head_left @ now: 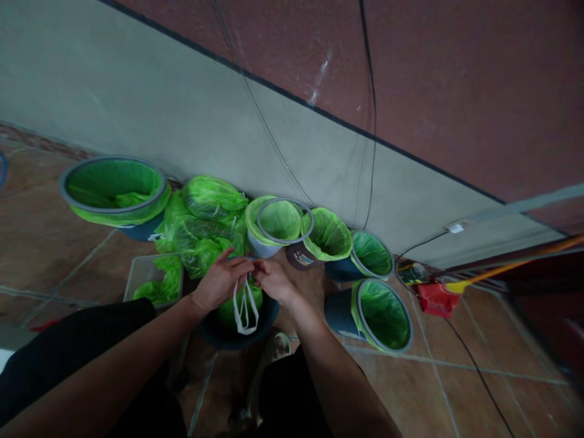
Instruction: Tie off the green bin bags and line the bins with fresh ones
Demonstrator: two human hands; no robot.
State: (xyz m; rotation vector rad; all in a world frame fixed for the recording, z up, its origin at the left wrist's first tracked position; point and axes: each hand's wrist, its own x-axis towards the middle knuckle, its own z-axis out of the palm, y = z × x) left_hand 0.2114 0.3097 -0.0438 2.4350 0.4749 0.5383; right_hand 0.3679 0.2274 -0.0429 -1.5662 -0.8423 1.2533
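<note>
My left hand (221,281) and my right hand (272,280) meet over a dark blue trash bin (269,320). The fingers of both hands are pinched on a white drawstring (247,328), whose loops hang down between them. Beneath, inside the bin, lies a bright green plastic bag (227,314), partly hidden by my left hand and the drawstring. Just behind my left hand, full green trash bags (212,201) are heaped against the wall. A clear plastic tub (131,283) holding more green plastic stands to the left.
A large lined bin (114,159) stands far left. By the wall are a pale bin (269,246), a brown bin (301,255) and a blue bin (337,271). Another lined bin (340,313) leans to the right. A red dustpan (438,298) and black cable (479,371) lie further right.
</note>
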